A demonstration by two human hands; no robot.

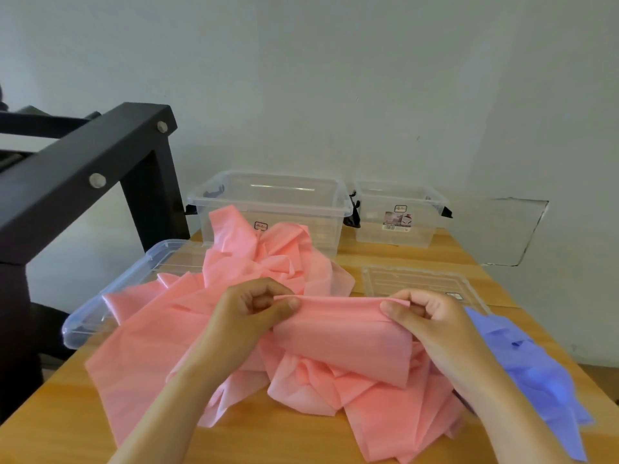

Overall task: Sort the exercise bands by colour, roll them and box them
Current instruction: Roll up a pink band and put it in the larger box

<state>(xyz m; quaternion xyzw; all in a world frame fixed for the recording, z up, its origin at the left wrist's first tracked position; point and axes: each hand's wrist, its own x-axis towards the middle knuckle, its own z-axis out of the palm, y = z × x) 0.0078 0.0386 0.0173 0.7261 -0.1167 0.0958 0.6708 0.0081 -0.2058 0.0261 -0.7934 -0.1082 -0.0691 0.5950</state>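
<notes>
A loose heap of pink exercise bands [268, 272] covers the middle of the wooden table [50, 426]. Both hands hold one pink band [341, 333] stretched flat above the heap. My left hand [254, 313] pinches its upper left edge. My right hand [425, 316] pinches its upper right edge. The band hangs down in a fold between them. A blue-violet band [536, 370] lies crumpled at the right, partly under my right forearm. Two clear boxes stand at the back: a large box [271, 202] and a small box [398, 212].
A clear lid [110, 296] lies at the table's left edge under the pink heap. A second clear lid [415, 279] lies flat behind my right hand. A black metal frame [83, 175] stands at the left. The wall is close behind the boxes.
</notes>
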